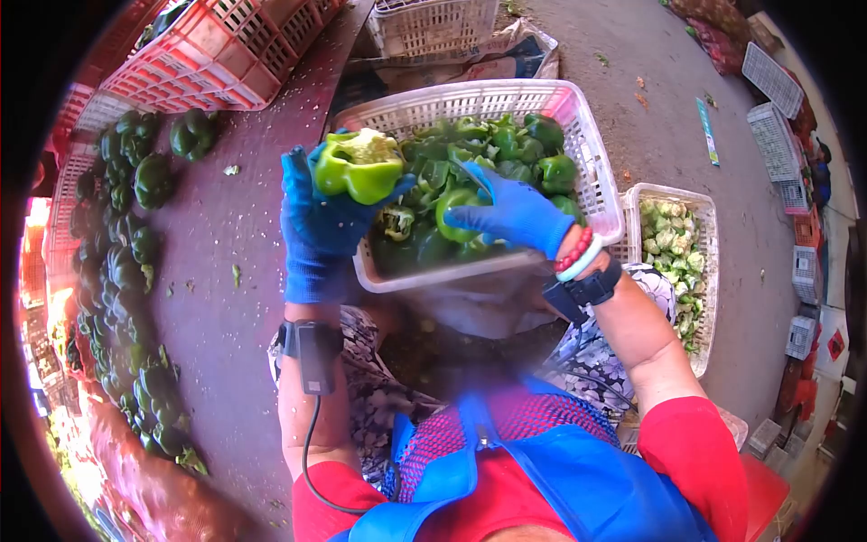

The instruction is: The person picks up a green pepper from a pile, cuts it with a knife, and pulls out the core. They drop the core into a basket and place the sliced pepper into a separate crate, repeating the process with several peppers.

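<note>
My left hand (332,212), in a blue glove, is closed around a cut green bell pepper (359,172), with its pale seed core showing on top. My right hand (519,214), gloved in blue as well, is over the basket, its thumb and forefinger around a green pepper piece (454,215). Below both hands is a white plastic basket (600,172) filled with cut green pepper pieces (517,146). A pepper piece with seeds (396,222) lies inside near the basket's left wall.
Whole green peppers (122,271) lie piled along the left of the table (226,316). An orange crate (203,54) stands at the upper left. Right of the basket, a white crate (711,271) holds pale pepper cores (671,239). Another white crate (433,32) is behind.
</note>
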Demonstrator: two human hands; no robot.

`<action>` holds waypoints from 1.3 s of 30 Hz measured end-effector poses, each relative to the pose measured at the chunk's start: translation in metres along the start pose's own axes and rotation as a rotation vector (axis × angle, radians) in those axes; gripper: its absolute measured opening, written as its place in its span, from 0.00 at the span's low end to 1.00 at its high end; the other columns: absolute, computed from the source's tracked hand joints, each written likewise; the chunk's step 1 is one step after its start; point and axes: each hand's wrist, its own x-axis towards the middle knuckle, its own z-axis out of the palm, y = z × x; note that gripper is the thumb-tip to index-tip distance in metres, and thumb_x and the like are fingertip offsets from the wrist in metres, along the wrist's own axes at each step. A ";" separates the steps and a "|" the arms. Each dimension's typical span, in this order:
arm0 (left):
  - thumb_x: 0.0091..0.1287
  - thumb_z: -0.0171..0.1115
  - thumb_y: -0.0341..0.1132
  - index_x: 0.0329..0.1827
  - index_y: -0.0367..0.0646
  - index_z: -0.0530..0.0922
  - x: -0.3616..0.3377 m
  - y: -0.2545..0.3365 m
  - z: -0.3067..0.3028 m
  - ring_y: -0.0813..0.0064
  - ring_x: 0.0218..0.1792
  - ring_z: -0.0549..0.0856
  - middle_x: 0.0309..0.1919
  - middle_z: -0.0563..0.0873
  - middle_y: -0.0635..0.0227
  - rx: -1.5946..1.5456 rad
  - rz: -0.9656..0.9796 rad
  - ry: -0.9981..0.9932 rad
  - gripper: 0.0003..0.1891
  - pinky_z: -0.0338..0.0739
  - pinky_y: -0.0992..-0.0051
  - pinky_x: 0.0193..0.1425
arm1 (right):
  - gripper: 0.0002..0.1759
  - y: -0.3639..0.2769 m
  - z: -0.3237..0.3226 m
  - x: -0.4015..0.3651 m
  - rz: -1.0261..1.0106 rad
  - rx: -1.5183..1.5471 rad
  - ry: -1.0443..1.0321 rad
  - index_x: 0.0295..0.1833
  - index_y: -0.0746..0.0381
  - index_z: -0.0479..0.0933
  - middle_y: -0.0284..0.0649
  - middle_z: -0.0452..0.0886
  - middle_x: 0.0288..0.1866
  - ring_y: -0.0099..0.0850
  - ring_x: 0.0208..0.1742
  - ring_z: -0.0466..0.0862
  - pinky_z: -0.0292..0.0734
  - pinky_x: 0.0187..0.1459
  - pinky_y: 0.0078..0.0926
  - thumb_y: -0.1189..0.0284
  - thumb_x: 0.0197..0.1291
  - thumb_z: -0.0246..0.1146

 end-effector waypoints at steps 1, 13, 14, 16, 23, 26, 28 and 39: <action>0.72 0.60 0.54 0.65 0.43 0.72 0.000 -0.005 -0.001 0.53 0.62 0.80 0.61 0.79 0.52 0.197 0.082 0.019 0.28 0.79 0.47 0.64 | 0.49 -0.024 0.000 -0.008 0.198 0.202 -0.080 0.80 0.56 0.59 0.42 0.80 0.55 0.31 0.43 0.85 0.81 0.39 0.24 0.48 0.60 0.71; 0.59 0.66 0.28 0.71 0.42 0.70 -0.007 -0.033 0.012 0.68 0.57 0.81 0.59 0.78 0.59 1.349 0.253 -0.018 0.33 0.78 0.70 0.59 | 0.27 -0.036 0.025 0.004 -0.139 0.311 0.147 0.65 0.60 0.76 0.41 0.86 0.43 0.35 0.39 0.86 0.82 0.44 0.31 0.63 0.62 0.66; 0.55 0.69 0.29 0.58 0.40 0.77 -0.007 -0.035 0.005 0.67 0.50 0.87 0.48 0.86 0.57 1.591 0.211 0.069 0.25 0.80 0.68 0.55 | 0.28 -0.028 0.028 0.005 -0.249 0.088 0.226 0.66 0.60 0.75 0.42 0.86 0.43 0.37 0.40 0.87 0.82 0.44 0.32 0.62 0.62 0.67; 0.55 0.71 0.32 0.51 0.40 0.79 -0.009 -0.032 0.011 0.57 0.44 0.87 0.41 0.86 0.52 1.857 0.122 -0.022 0.20 0.80 0.63 0.48 | 0.33 -0.033 0.023 -0.002 -0.264 -0.141 0.167 0.69 0.60 0.73 0.51 0.84 0.52 0.49 0.53 0.85 0.79 0.56 0.39 0.61 0.59 0.68; 0.57 0.70 0.45 0.38 0.40 0.84 -0.013 -0.023 0.029 0.53 0.31 0.87 0.27 0.85 0.51 1.916 0.059 -0.016 0.16 0.79 0.63 0.36 | 0.42 -0.033 0.016 -0.018 -0.278 0.652 -0.152 0.74 0.60 0.66 0.40 0.80 0.59 0.30 0.48 0.83 0.79 0.44 0.26 0.61 0.56 0.75; 0.59 0.68 0.40 0.40 0.36 0.84 -0.014 -0.025 0.022 0.74 0.27 0.85 0.25 0.86 0.62 1.689 -0.036 -0.035 0.14 0.78 0.72 0.35 | 0.40 -0.039 0.012 -0.029 -0.051 0.894 -0.261 0.74 0.59 0.66 0.33 0.80 0.55 0.17 0.41 0.80 0.75 0.31 0.14 0.66 0.57 0.74; 0.59 0.68 0.39 0.40 0.36 0.84 -0.014 -0.019 0.023 0.78 0.29 0.84 0.27 0.87 0.66 1.437 -0.098 -0.055 0.14 0.77 0.74 0.35 | 0.35 -0.034 0.021 -0.027 -0.033 0.883 -0.217 0.71 0.58 0.68 0.32 0.81 0.47 0.17 0.33 0.78 0.72 0.25 0.14 0.66 0.59 0.71; 0.75 0.60 0.46 0.43 0.43 0.77 0.008 0.000 -0.006 0.77 0.23 0.79 0.24 0.78 0.69 0.556 0.391 0.535 0.14 0.77 0.75 0.25 | 0.30 -0.037 0.027 -0.007 -0.115 0.885 0.154 0.69 0.57 0.71 0.34 0.77 0.33 0.23 0.21 0.76 0.76 0.24 0.22 0.67 0.62 0.67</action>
